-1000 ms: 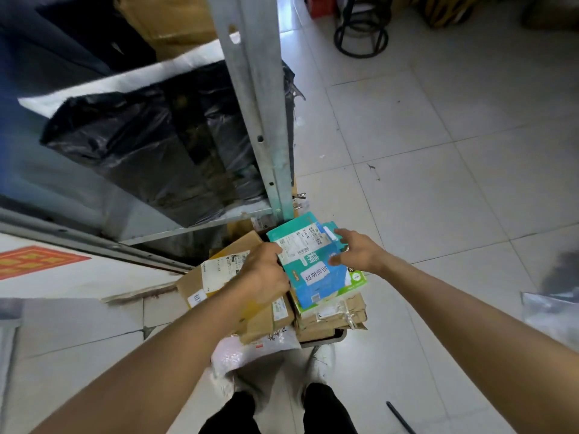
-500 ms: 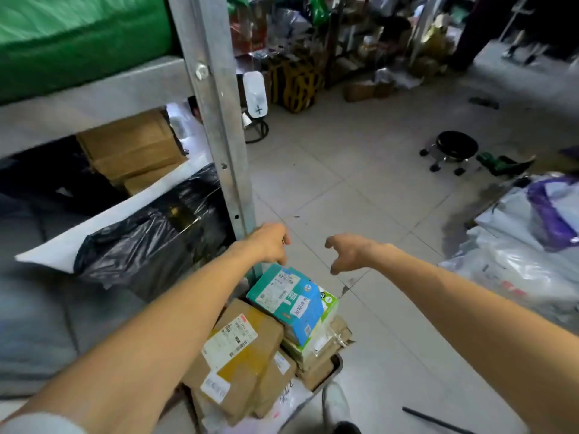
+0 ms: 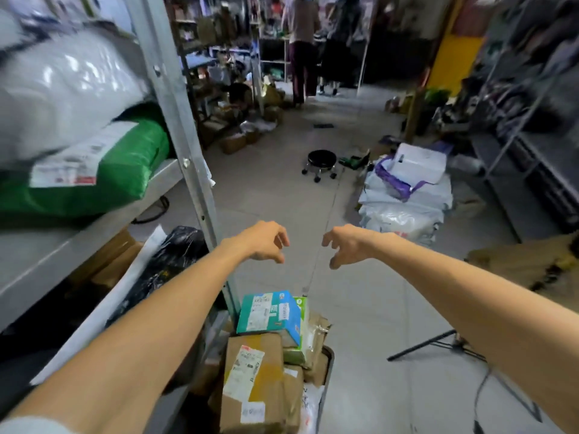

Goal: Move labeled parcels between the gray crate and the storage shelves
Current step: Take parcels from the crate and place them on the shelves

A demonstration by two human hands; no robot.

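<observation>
Left hand [image 3: 266, 242] and right hand [image 3: 347, 244] hover side by side, fingers loosely curled, holding nothing. Well below them a teal box [image 3: 266, 311] tops the parcels [image 3: 253, 380] (mostly brown cardboard) heaped in the gray crate [image 3: 326, 368].

- I have a single view: a wide-angle head camera, worn high.
- It faces forward and down the aisle, storage shelves [image 3: 94, 228] along its left edge.
- Near the lens: left hand [image 3: 266, 242], right hand [image 3: 347, 244]; gray crate [image 3: 326, 371] at bottom edge.
</observation>
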